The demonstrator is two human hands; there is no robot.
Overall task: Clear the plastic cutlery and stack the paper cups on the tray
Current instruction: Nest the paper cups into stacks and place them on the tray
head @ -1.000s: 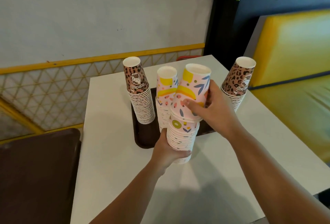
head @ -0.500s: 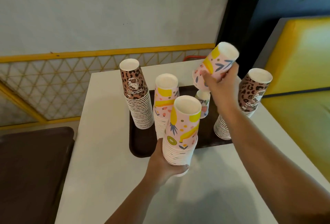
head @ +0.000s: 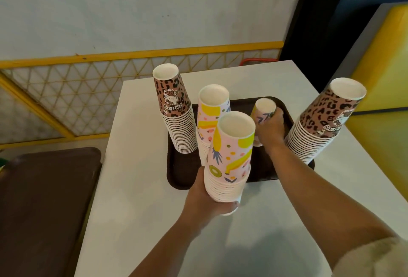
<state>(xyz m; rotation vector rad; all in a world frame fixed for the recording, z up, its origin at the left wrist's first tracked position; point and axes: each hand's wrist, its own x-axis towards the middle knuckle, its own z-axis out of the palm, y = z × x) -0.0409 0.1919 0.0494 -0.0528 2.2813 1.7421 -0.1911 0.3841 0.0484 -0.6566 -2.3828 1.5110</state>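
My left hand (head: 203, 199) grips the base of a tall stack of upside-down fruit-print cups (head: 229, 157) just in front of the dark tray (head: 183, 166). My right hand (head: 270, 129) is down over the tray, closed on a single fruit-print cup (head: 262, 112) placed upside down there. On the tray stand a leopard-print stack (head: 174, 108) at the back left and another fruit-print stack (head: 210, 108) in the middle. A second leopard-print stack (head: 320, 122) stands at the tray's right edge. No cutlery is visible.
The white table (head: 136, 188) has a dark brown seat (head: 44, 199) to its left and a yellow bench (head: 384, 78) to its right. A wall with yellow lattice trim (head: 88, 91) runs behind.
My right hand lifted one cup off the held stack, carried it up and right, then lowered it onto the tray. My left hand kept hold of the stack.
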